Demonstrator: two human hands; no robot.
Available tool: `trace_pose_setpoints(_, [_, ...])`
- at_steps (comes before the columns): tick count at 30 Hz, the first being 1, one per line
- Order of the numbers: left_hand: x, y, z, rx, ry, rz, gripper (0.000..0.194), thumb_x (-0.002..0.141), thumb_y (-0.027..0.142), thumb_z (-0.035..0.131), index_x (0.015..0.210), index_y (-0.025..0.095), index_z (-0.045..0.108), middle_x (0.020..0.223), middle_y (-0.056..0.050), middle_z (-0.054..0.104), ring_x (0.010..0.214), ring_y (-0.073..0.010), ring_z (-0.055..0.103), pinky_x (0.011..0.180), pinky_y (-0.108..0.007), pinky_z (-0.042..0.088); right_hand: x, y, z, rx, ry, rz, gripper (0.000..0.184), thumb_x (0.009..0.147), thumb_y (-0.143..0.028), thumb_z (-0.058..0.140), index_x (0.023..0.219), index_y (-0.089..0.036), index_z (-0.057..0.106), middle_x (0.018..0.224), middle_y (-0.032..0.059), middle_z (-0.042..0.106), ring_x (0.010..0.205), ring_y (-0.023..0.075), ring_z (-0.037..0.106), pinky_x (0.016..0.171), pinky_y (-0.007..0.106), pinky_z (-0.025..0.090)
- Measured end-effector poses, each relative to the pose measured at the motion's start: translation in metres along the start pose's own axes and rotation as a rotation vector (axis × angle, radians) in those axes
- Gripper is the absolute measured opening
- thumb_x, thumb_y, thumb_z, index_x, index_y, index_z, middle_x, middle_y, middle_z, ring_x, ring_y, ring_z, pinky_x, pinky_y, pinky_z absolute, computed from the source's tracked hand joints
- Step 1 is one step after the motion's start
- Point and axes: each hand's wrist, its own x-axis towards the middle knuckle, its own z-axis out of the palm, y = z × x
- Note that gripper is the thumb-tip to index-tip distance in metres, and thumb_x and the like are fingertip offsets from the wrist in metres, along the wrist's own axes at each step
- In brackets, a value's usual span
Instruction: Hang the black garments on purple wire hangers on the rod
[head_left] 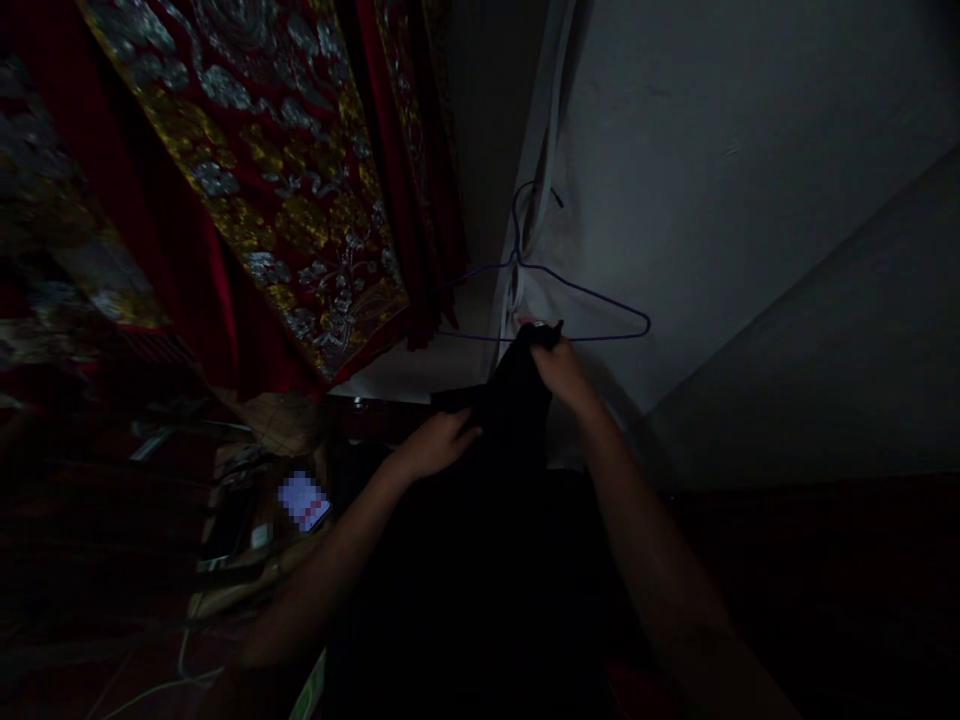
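A dark piece of cloth [517, 390], black and probably a garment, stretches up in front of me. My right hand [559, 368] is closed on its upper end, close to the lower bar of a thin blue-purple wire hanger [592, 290]. The hanger is upright against the wall side, its hook near a pale cable. Lower and to the left, my left hand [439, 443] pinches the cloth's left side. Darkness hides most of its fingertips and the lower part of the cloth. Whether the cloth passes over the hanger's bar, I cannot tell.
Red hangings [300, 180] with gold and silver sequins fill the upper left. A pale wall [750, 180] rises on the right, with a white cable [553, 130] running down it. A lit phone [304, 500] lies at lower left among dim clutter and cords.
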Motion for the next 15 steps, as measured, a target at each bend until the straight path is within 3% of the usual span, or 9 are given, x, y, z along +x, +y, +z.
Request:
trace_pose_setpoints(2, [-0.007, -0.012, -0.008, 0.114, 0.021, -0.098, 0.028, 0.100, 0.034, 0.043, 0.116, 0.017, 0.060, 0.100, -0.012, 0.073, 0.089, -0.0259, 0.071, 0.079, -0.034, 0.051, 0.006, 0.018, 0.008, -0.003, -0.035, 0.150, 0.023, 0.084, -0.033, 0.050, 0.081, -0.019, 0.067, 0.077, 0.0054, 0.071, 0.080, 0.0239, 0.067, 0.069, 0.031, 0.049])
trace_pose_setpoints(4, [-0.014, -0.026, -0.022, 0.181, -0.004, -0.152, 0.027, 0.098, 0.029, 0.045, 0.116, 0.017, 0.061, 0.105, -0.014, 0.073, 0.096, -0.0274, 0.070, 0.083, -0.035, 0.050, 0.005, 0.030, 0.009, -0.022, 0.006, 0.198, 0.019, 0.079, -0.034, 0.054, 0.067, -0.021, 0.061, 0.064, 0.0031, 0.066, 0.071, 0.0227, 0.064, 0.062, 0.029, 0.045])
trace_pose_setpoints(7, [-0.021, -0.048, -0.051, 0.209, -0.049, -0.167, 0.020, 0.092, 0.026, 0.051, 0.104, 0.018, 0.066, 0.109, -0.014, 0.073, 0.102, -0.0282, 0.069, 0.087, -0.036, 0.049, -0.002, 0.033, -0.001, -0.087, 0.082, 0.148, 0.017, 0.072, -0.030, 0.060, 0.057, -0.021, 0.057, 0.057, 0.0015, 0.062, 0.063, 0.0211, 0.061, 0.057, 0.028, 0.040])
trace_pose_setpoints(10, [-0.021, -0.057, -0.082, 0.216, -0.038, -0.182, 0.019, 0.092, 0.026, 0.047, 0.090, 0.020, 0.065, 0.093, -0.009, 0.073, 0.089, -0.0256, 0.069, 0.081, -0.034, 0.049, -0.006, 0.027, -0.016, -0.123, 0.089, 0.070, 0.018, 0.069, -0.030, 0.062, 0.055, -0.020, 0.058, 0.056, 0.0014, 0.061, 0.059, 0.0202, 0.060, 0.055, 0.029, 0.038])
trace_pose_setpoints(12, [-0.017, -0.052, -0.099, 0.222, 0.069, -0.153, 0.021, 0.093, 0.025, 0.042, 0.086, 0.021, 0.062, 0.085, -0.007, 0.069, 0.081, -0.0238, 0.066, 0.077, -0.034, 0.048, -0.007, 0.022, -0.021, -0.124, 0.105, 0.053, 0.021, 0.069, -0.033, 0.064, 0.054, -0.020, 0.058, 0.054, 0.0017, 0.060, 0.058, 0.0196, 0.059, 0.054, 0.028, 0.037])
trace_pose_setpoints(15, [-0.005, -0.030, -0.113, 0.208, 0.349, 0.029, 0.018, 0.091, 0.022, 0.041, 0.087, 0.020, 0.058, 0.090, -0.007, 0.065, 0.085, -0.0225, 0.062, 0.081, -0.035, 0.048, -0.009, 0.019, -0.020, -0.074, 0.103, 0.089, 0.024, 0.069, -0.038, 0.064, 0.054, -0.020, 0.057, 0.054, 0.0020, 0.059, 0.057, 0.0184, 0.056, 0.052, 0.028, 0.036])
